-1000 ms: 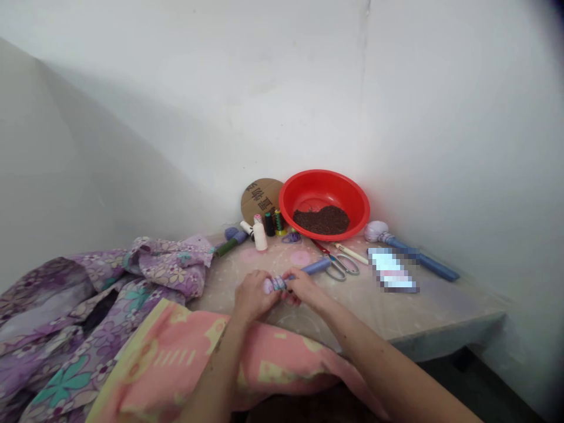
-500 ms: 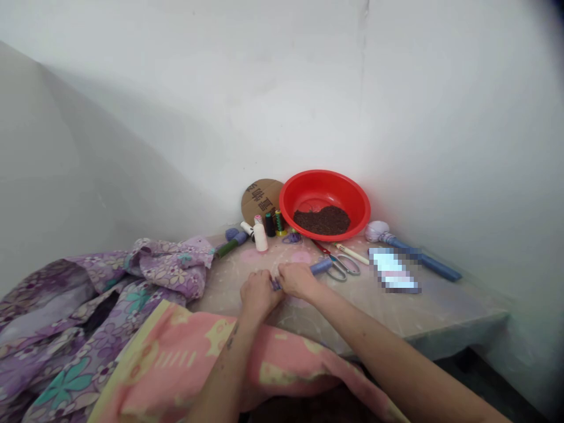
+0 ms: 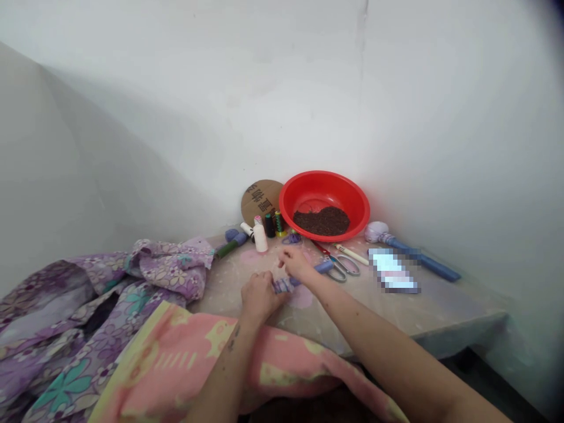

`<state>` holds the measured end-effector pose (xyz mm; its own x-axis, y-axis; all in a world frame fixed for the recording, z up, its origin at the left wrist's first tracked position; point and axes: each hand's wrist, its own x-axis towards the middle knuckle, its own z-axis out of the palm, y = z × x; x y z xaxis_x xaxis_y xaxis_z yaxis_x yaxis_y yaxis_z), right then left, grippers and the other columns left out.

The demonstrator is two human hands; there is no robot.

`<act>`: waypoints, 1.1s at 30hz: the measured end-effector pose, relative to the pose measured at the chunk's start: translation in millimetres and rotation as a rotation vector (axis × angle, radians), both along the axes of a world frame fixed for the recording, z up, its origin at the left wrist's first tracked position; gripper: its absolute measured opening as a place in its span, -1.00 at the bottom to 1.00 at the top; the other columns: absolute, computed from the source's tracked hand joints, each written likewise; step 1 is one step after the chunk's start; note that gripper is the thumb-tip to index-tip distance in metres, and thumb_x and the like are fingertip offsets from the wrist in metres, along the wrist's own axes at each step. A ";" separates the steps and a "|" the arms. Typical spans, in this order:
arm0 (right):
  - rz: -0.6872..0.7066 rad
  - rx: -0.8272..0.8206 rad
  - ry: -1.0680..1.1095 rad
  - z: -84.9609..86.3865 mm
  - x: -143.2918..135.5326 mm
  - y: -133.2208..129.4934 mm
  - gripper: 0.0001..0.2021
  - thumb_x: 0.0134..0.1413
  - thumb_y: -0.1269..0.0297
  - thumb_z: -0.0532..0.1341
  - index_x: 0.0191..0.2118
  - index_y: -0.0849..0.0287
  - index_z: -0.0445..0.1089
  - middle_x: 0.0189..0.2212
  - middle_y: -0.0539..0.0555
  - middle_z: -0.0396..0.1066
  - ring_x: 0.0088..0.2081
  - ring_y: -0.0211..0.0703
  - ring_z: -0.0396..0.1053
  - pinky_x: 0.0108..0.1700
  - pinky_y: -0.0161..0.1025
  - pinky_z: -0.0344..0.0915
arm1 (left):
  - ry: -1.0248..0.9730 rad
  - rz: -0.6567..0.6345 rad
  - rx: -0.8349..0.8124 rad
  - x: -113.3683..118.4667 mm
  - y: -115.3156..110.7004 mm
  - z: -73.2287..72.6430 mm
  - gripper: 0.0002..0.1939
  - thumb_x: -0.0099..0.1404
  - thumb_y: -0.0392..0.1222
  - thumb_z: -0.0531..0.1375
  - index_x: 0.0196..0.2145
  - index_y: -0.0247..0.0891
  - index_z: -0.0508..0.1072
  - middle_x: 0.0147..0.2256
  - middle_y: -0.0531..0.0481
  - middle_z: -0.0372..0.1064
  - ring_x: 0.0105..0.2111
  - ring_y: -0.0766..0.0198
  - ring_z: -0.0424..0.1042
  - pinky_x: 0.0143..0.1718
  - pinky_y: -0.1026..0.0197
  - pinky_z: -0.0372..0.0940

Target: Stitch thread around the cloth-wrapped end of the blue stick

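My left hand [image 3: 258,295] is closed around the end of a blue-handled stick [image 3: 324,268] lying over the table. Pale purple cloth or cord is wound on the stick's near part [image 3: 284,285], just right of my fingers; the end inside the grip is hidden. Above the wrapping, my right hand [image 3: 296,264] is raised with its fingers curled into a pinch. Anything as thin as a thread between them is too small to make out. Scissors [image 3: 346,265] with grey handles lie just beyond the stick's blue end.
A red basin [image 3: 324,179] with dark grains stands against the wall, beside a cardboard disc [image 3: 259,200]. Thread spools [image 3: 260,239] and a purple yarn bundle [image 3: 292,238] sit near it. Rightward are a white-headed stick [image 3: 376,231] and blurred phone [image 3: 393,270]. Floral fabric [image 3: 141,299] lies left.
My right hand has lifted off the wrapped part and moved slightly up, uncovering the pale winding. My left hand keeps its grip in nearly the same place.
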<state>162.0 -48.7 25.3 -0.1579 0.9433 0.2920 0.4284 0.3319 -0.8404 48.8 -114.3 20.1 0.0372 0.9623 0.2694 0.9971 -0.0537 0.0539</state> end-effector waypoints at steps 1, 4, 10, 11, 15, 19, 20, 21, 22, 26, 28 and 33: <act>0.019 -0.091 0.215 2.4 2.2 3.1 -0.87 0.00 0.31 -0.06 -0.46 0.18 0.16 -0.53 0.00 0.38 -0.64 -0.35 0.25 -0.52 -0.35 0.21 | 0.000 0.000 0.001 -0.2 0.0 0.0 -0.50 -0.05 0.23 0.05 -0.30 -0.22 0.32 -0.30 -0.11 0.32 -0.21 0.11 0.28 -0.31 0.20 0.13; 0.050 -0.251 0.750 17.4 13.7 7.8 -0.94 0.01 0.30 -0.05 -0.43 0.14 0.06 -0.58 -0.07 0.34 -0.71 -0.39 0.19 -0.56 -0.35 0.24 | -0.007 -0.002 0.011 -1.2 0.6 0.0 -0.49 -0.06 0.26 0.04 -0.32 -0.21 0.32 -0.31 -0.08 0.32 -0.23 0.14 0.29 -0.33 0.22 0.13; -0.167 0.272 1.073 66.9 60.0 9.1 -0.85 -0.02 0.19 0.05 -0.46 0.15 0.12 -0.66 -0.13 0.21 -0.58 -0.38 0.26 -0.33 -0.29 0.28 | -0.040 -0.017 0.003 -5.5 5.3 -2.7 -0.48 -0.10 0.28 0.04 -0.34 -0.18 0.32 -0.31 -0.05 0.33 -0.25 0.14 0.29 -0.33 0.21 0.12; -0.239 0.404 1.018 73.3 67.9 8.6 -0.84 -0.02 0.17 0.06 -0.46 0.16 0.16 -0.65 -0.13 0.21 -0.55 -0.39 0.27 -0.31 -0.30 0.27 | -0.044 -0.016 -0.003 -6.1 6.2 -3.3 -0.48 -0.10 0.29 0.04 -0.34 -0.18 0.33 -0.31 -0.05 0.32 -0.25 0.14 0.29 -0.33 0.21 0.12; -0.333 0.577 0.601 75.5 83.6 3.7 -0.78 -0.04 0.15 0.06 -0.50 0.20 0.26 -0.66 -0.10 0.21 -0.54 -0.37 0.23 -0.34 -0.35 0.20 | -0.050 -0.005 -0.014 -7.1 9.2 -5.4 -0.46 -0.10 0.30 0.02 -0.32 -0.17 0.33 -0.32 -0.06 0.32 -0.28 0.16 0.29 -0.34 0.22 0.11; 0.009 0.395 0.149 36.2 68.5 1.3 -0.81 -0.13 0.19 0.15 -0.42 0.20 0.37 -0.57 -0.03 0.32 -0.49 -0.30 0.25 -0.41 -0.36 0.17 | -0.035 -0.003 -0.010 -7.9 11.5 -7.1 -0.46 -0.12 0.30 0.04 -0.33 -0.16 0.33 -0.32 -0.05 0.33 -0.29 0.18 0.30 -0.34 0.23 0.12; 0.101 0.351 0.039 23.3 62.4 1.6 -0.83 -0.15 0.22 0.16 -0.41 0.20 0.39 -0.53 -0.01 0.35 -0.46 -0.28 0.26 -0.40 -0.36 0.17 | -0.032 -0.005 -0.010 -8.2 12.0 -7.4 -0.46 -0.12 0.30 0.04 -0.33 -0.16 0.34 -0.31 -0.05 0.33 -0.29 0.18 0.30 -0.34 0.23 0.12; 0.148 0.326 -0.048 10.7 56.3 1.8 -0.84 -0.16 0.25 0.17 -0.42 0.20 0.41 -0.52 0.00 0.37 -0.46 -0.28 0.26 -0.40 -0.36 0.15 | -0.029 -0.006 -0.011 -8.5 12.6 -7.7 -0.45 -0.12 0.31 0.04 -0.33 -0.16 0.34 -0.32 -0.05 0.33 -0.29 0.18 0.30 -0.35 0.23 0.12; 0.195 0.304 -0.134 -0.6 50.7 1.6 -0.85 -0.17 0.27 0.18 -0.42 0.20 0.42 -0.53 -0.01 0.37 -0.47 -0.28 0.25 -0.41 -0.36 0.14 | -0.026 -0.006 -0.013 -8.8 13.0 -7.8 -0.45 -0.12 0.32 0.03 -0.32 -0.16 0.34 -0.32 -0.05 0.33 -0.30 0.18 0.30 -0.35 0.23 0.12; 0.202 0.275 -0.367 -25.4 36.0 -4.9 -0.83 -0.24 0.34 0.21 -0.39 0.18 0.43 -0.59 -0.04 0.35 -0.52 -0.30 0.22 -0.45 -0.36 0.07 | -0.016 0.010 -0.038 -9.0 13.7 -6.4 -0.43 -0.12 0.31 0.03 -0.29 -0.15 0.34 -0.31 -0.07 0.33 -0.30 0.17 0.30 -0.36 0.23 0.12; 0.178 0.310 -0.434 -26.6 32.3 -10.1 -0.87 -0.22 0.34 0.20 -0.43 0.17 0.43 -0.58 -0.03 0.36 -0.50 -0.29 0.23 -0.43 -0.35 0.05 | -0.013 0.015 -0.055 -8.7 13.4 -5.0 -0.45 -0.11 0.29 0.04 -0.29 -0.15 0.35 -0.31 -0.07 0.33 -0.30 0.17 0.30 -0.36 0.23 0.12; 0.130 0.425 -0.508 -21.7 29.1 -13.0 -0.91 -0.13 0.36 0.15 -0.52 0.19 0.40 -0.55 0.00 0.38 -0.45 -0.26 0.25 -0.34 -0.31 0.04 | -0.022 0.008 -0.065 -9.1 13.7 -3.7 -0.45 -0.12 0.30 0.05 -0.30 -0.14 0.35 -0.30 -0.06 0.33 -0.30 0.17 0.31 -0.36 0.22 0.13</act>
<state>191.0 -61.8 3.6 -0.4778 0.7269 0.4933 0.6704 0.6646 -0.3300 39.7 -100.6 16.4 0.0243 0.9780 0.2071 0.9960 -0.0415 0.0791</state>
